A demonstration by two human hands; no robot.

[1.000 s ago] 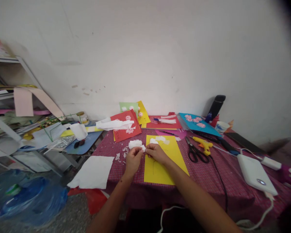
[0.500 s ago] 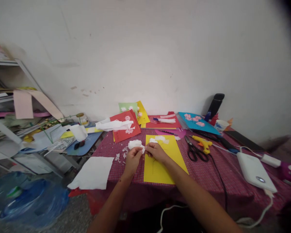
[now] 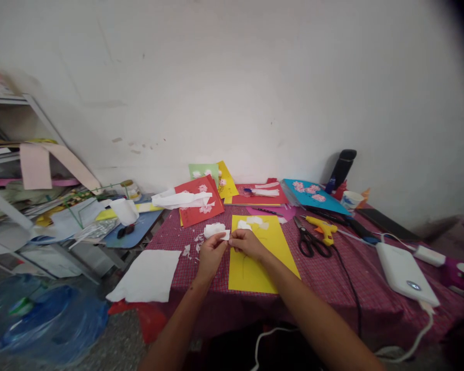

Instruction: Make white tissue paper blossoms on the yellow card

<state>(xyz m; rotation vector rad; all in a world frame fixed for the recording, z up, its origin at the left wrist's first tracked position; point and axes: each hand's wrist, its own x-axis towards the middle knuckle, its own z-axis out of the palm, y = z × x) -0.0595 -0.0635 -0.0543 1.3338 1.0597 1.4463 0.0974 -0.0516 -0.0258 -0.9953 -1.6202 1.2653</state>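
A small piece of white tissue paper [image 3: 226,235] is pinched between the thumb and fingers of my left hand [image 3: 211,253]. Close by on the right, my right hand [image 3: 247,243] has its fingertips pressed together at the piece's right edge; what lies between them is too small to make out. Behind my left hand rests a pile of white tissue pieces [image 3: 214,228], with torn scraps [image 3: 187,251] scattered to its left. Under my right hand and forearm lies a yellow sheet [image 3: 251,275] bearing thin drawn lines and pale paper pieces [image 3: 258,220] near its top.
A white tissue sheet [image 3: 150,275] lies at front left. Right of the yellow sheet are black-handled scissors [image 3: 308,242], a yellow glue gun [image 3: 325,229] with a cord, and a white power bank [image 3: 406,275]. Red cards [image 3: 195,214] and a blue card [image 3: 303,198] lie near the wall.
The tissue piece between my hands now shows flatter and more fully at my left fingertips. My right fingertips have shifted slightly; the rest stays in place apart from a small camera movement.
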